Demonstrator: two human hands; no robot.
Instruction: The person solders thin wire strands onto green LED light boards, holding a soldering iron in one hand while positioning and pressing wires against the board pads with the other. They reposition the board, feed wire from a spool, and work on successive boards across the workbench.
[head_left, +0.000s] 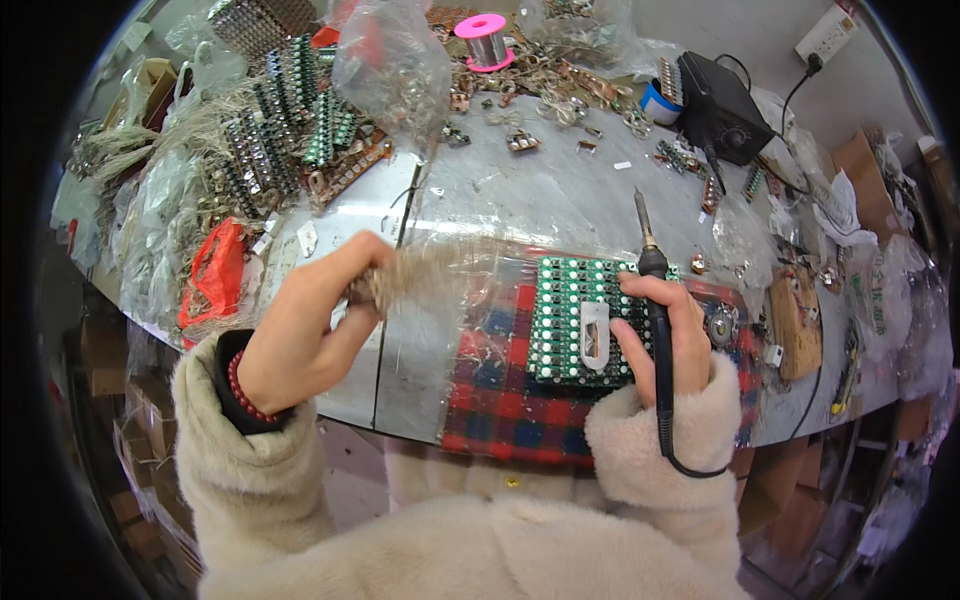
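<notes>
My left hand [305, 325] is closed on a bundle of thin beige wires [415, 275], smeared by motion, above the left side of the worktable. A soldering iron [654, 264] sits in my right hand [682, 325], its bare tip pointing away from me and its black cord running down over the sleeve. The fingers and thumb of that hand rest at the right part of a green circuit board panel [555, 315] with rows of white round parts. On the panel lies a white plastic piece [588, 345] with a long slot. Under the panel spreads a red and blue plaid cloth [490, 415].
Stacked circuit boards [262, 150] and loose wires heap up at the far left, beside a red plastic bag [215, 270]. A pink solder spool [483, 45] stands at the back. At the far right are a black soldering station [725, 110] and a wooden block [797, 320].
</notes>
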